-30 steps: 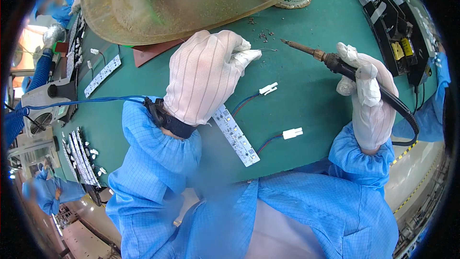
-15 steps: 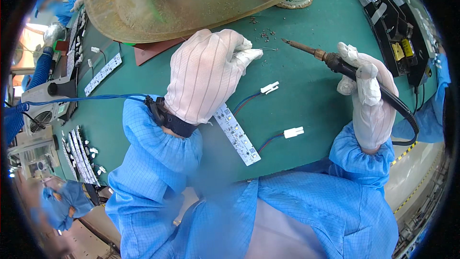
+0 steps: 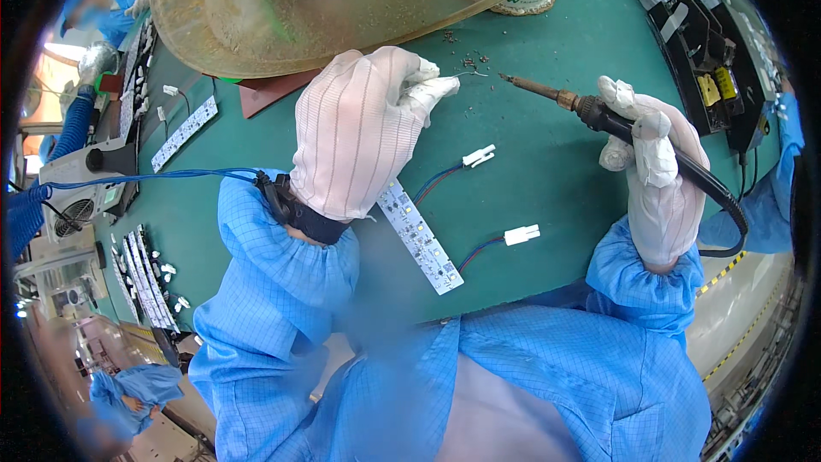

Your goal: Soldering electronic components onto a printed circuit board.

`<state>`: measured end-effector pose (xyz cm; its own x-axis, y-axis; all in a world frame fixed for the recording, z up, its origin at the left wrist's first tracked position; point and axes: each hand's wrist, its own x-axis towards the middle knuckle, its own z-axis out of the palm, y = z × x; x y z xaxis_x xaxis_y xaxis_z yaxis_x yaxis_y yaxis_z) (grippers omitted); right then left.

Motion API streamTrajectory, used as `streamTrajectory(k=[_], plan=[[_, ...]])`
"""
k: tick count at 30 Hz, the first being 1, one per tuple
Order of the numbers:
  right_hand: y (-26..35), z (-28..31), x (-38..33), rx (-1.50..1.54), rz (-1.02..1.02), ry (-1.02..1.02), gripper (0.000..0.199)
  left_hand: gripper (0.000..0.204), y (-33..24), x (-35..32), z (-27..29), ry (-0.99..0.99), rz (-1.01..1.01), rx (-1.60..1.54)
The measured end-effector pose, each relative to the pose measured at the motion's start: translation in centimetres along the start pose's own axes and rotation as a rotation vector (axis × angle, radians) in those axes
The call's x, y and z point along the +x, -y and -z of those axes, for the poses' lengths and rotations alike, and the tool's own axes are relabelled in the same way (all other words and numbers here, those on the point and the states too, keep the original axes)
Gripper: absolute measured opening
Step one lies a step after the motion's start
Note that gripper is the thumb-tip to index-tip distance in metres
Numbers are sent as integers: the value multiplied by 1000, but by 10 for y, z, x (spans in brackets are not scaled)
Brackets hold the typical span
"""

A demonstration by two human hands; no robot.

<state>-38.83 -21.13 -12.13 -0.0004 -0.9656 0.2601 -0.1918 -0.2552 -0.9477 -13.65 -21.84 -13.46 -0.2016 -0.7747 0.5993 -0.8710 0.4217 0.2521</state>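
On the green table (image 3: 556,162), left hand (image 3: 359,133) pinches a thin solder wire (image 3: 466,75) at its fingertips, palm pinning the white LED strip board (image 3: 419,235) steady, while right hand (image 3: 654,180) fist-grips the soldering iron (image 3: 547,92), tip aimed left toward the wire.

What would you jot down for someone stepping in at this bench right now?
Left hand: gloved, pinching a thin solder wire at its fingertips, palm over the top end of the white LED strip board.
Right hand: gloved, gripping the soldering iron, tip raised off the green mat, pointing at the wire.
Two white connectors on leads lie beside the board.
Done: leads seem attached, though the joints are hidden.
Left: cannot tell from here.
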Motion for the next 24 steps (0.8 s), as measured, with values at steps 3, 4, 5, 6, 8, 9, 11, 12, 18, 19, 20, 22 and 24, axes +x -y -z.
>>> streamTrajectory(k=[3, 4, 5, 6, 8, 9, 11, 12, 18, 19, 20, 22, 24], plan=[[0, 0, 0, 12, -26, -1, 31, 22, 0, 0, 1, 39, 40, -17], [0, -1, 0, 20, -29, -2, 31, 22, 0, 0, 2, 40, 34, -11], [0, 0, 1, 19, -28, -3, 31, 23, 0, 1, 2, 40, 27, -7], [0, 0, 1, -17, -27, 3, 38, 23, -1, 1, 3, 38, 26, -8], [-2, 1, 1, -53, -25, 10, 45, 22, -3, 2, 4, 54, 30, -43], [-3, 1, 1, -51, -16, 8, 44, 22, -3, 2, 4, 54, 31, -43], [-2, 0, 1, -49, -6, 6, 44, 22, -3, 1, 3, 50, 17, -34], [0, -1, 0, -10, -21, -3, 38, 22, -3, 1, 3, 50, 17, -33], [-2, 1, 0, -64, -7, 26, 43, 21, -3, 0, 3, 52, 9, -32], [-3, 2, 0, -67, 3, 36, 44, 21, -4, 0, 3, 55, 17, -44], [-3, 1, 0, -66, 3, 36, 44, 21, -4, 1, 3, 59, 25, -54], [-2, 0, -1, -42, -2, 29, 45, 21, -5, 1, 3, 60, 19, -52], [0, 1, 0, -53, -22, 36, 45, 21, -4, 1, 4, 60, 13, -49]])
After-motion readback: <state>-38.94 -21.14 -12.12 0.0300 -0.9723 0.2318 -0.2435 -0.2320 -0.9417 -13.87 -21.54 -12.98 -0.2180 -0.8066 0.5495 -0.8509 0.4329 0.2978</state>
